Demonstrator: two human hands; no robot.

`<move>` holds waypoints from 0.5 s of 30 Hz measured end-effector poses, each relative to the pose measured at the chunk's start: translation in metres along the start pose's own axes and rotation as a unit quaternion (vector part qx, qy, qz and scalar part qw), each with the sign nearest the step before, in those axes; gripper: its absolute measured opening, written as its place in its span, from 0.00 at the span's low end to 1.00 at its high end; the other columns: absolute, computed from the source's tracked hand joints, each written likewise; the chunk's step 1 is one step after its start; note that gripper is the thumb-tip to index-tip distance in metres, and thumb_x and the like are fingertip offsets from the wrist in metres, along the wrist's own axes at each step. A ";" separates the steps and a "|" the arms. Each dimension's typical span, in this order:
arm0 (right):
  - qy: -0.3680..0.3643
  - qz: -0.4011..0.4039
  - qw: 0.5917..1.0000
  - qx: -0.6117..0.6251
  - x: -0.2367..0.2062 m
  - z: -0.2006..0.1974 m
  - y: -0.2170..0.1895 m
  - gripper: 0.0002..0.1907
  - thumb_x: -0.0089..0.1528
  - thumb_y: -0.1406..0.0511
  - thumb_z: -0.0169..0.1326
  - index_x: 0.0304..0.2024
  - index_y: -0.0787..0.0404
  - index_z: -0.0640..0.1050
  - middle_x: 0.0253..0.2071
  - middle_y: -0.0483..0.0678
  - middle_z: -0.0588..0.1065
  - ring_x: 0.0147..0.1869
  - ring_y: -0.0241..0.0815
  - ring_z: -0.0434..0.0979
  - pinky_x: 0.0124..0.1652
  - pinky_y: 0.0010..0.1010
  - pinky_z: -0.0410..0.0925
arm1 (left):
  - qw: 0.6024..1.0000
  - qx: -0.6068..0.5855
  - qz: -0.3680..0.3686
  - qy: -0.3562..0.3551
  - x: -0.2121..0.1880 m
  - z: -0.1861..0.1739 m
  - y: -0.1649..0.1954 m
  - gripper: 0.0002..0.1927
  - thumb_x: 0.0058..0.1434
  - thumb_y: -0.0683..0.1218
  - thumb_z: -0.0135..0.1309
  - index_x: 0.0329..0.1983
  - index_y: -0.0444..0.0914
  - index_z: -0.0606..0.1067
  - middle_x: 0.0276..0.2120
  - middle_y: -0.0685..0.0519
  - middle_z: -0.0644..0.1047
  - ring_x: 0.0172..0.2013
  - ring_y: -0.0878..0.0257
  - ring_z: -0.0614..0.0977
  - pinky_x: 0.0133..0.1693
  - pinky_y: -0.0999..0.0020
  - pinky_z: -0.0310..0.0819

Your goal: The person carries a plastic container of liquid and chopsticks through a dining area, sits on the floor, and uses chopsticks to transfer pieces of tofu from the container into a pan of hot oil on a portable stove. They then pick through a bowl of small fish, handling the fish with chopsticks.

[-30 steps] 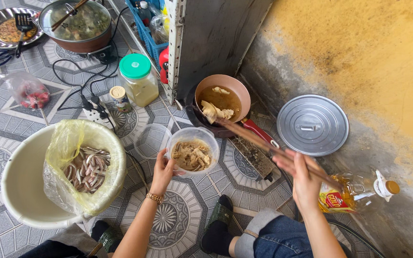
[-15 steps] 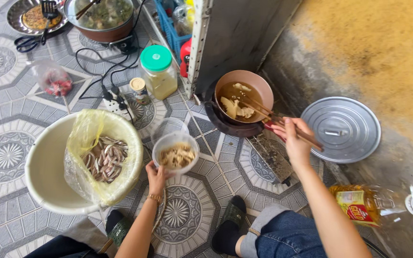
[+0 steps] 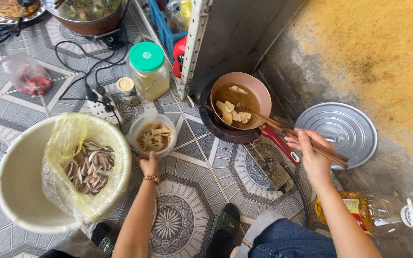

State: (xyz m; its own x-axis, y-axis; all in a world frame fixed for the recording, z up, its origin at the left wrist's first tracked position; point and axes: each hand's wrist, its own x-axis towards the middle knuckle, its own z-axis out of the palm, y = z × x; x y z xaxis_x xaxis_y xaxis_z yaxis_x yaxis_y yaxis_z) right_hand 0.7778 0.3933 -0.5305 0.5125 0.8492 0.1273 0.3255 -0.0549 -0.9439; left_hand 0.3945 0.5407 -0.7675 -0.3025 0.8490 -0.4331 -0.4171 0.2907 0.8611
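A big pale basin (image 3: 20,191) sits at 8 o'clock on the tiled floor (image 3: 201,167), lined with a yellow bag of small fish (image 3: 89,165). A pink pan (image 3: 244,98) at 1 o'clock holds brown oil and pale pieces. The left hand (image 3: 149,165) has its grip closed on the near rim of a clear bowl (image 3: 154,136). The right hand (image 3: 314,160) pinches wooden chopsticks (image 3: 295,138) that reach into the pan. There is open tile between bowl and pan.
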 end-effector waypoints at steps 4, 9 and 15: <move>-0.025 -0.006 1.000 -0.007 0.007 -0.012 0.016 0.13 0.71 0.66 0.51 0.48 0.75 0.78 0.43 0.58 0.80 0.45 0.47 0.85 0.44 0.30 0.78 | 0.993 0.112 -0.033 -0.027 0.001 -0.005 0.010 0.36 0.65 0.46 0.59 0.69 0.33 0.55 0.54 0.47 0.71 0.47 0.59 0.80 0.38 0.60 0.83; -0.070 -0.001 0.997 0.026 0.023 -0.005 0.037 0.12 0.70 0.67 0.51 0.46 0.72 0.79 0.41 0.55 0.81 0.42 0.43 0.86 0.41 0.27 0.79 | 0.944 0.270 -0.069 -0.178 -0.016 0.005 0.038 0.38 0.61 0.48 0.60 0.72 0.36 0.59 0.50 0.44 0.78 0.46 0.58 0.82 0.37 0.61 0.78; -0.033 -0.025 0.999 0.026 0.034 0.014 0.056 0.10 0.67 0.68 0.57 0.44 0.72 0.81 0.38 0.54 0.82 0.41 0.40 0.85 0.40 0.24 0.78 | 0.748 0.520 0.236 -0.338 -0.060 0.027 0.130 0.20 0.59 0.50 0.61 0.51 0.36 0.79 0.37 0.43 0.83 0.37 0.57 0.86 0.41 0.64 0.77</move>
State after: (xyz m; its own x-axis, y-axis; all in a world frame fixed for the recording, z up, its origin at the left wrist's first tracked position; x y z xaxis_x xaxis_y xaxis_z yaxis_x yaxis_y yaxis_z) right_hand 0.8020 0.4264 -0.5840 0.4422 0.8834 0.1554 0.3063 0.0141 -0.9518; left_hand 0.3813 0.5400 -0.6221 0.4429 0.8927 -0.0836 0.5975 -0.2243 0.7698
